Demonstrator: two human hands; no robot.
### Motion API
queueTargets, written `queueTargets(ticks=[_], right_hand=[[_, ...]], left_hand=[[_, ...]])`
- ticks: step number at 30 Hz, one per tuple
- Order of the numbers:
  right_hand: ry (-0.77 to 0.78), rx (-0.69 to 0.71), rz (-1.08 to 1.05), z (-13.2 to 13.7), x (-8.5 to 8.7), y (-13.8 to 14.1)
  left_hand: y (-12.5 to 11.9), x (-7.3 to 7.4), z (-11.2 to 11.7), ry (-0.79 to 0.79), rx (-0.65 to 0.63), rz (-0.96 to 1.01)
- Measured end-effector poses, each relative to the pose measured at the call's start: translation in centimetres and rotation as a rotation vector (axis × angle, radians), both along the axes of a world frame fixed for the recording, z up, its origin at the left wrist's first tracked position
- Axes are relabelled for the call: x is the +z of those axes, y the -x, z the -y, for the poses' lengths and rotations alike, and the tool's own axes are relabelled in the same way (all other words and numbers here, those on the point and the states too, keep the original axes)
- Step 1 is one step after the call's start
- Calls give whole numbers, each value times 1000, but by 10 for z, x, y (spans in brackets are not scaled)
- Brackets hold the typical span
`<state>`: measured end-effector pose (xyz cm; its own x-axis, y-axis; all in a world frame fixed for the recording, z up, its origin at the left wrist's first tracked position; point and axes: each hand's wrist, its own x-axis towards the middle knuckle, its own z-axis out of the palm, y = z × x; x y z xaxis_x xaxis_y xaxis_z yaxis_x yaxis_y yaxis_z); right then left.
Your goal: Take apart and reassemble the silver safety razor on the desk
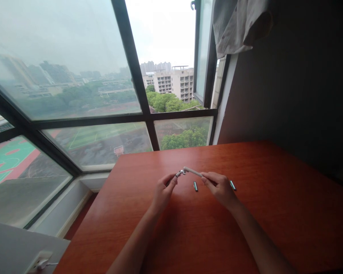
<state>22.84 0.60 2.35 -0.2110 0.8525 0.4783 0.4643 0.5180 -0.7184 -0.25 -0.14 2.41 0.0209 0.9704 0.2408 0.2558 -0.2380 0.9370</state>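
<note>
Over the middle of the table, my left hand [164, 190] is closed around the handle of a razor [180, 173], whose shiny metal neck points up and to the right. A slim pale stick that looks like a toothbrush [193, 172] is pinched in my right hand [220, 188]. Its far end meets or nearly meets the razor's metal end; contact is too small to make out. Below and between the hands lies a green-and-black razor cartridge [196, 186]. A second razor cartridge [233, 185] rests just right of my right hand.
The reddish-brown wooden table [125, 213] reaches to the window frame [94, 122] in front. A dark wall [291, 91] stands on the right, with a grey cloth [234, 26] hanging above. At the lower left, a plug sits in a wall socket [40, 262].
</note>
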Motion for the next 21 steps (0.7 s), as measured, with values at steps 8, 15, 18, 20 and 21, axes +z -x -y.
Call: queueTargets(ticks=[8, 15, 18, 20, 21], right_hand=[[2, 4, -3, -1, 0, -2], [12, 3, -14, 1, 1, -1], [5, -1, -22, 1, 2, -1], [3, 3, -25, 1, 2, -1], [3, 4, -25, 1, 2, -1]], left_hand=[[1, 2, -1, -17, 33, -30], [2, 3, 0, -45, 64, -54], [2, 3, -1, -60, 76, -82], [1, 3, -1, -77, 86, -105], [1, 3, -1, -88, 89, -115]])
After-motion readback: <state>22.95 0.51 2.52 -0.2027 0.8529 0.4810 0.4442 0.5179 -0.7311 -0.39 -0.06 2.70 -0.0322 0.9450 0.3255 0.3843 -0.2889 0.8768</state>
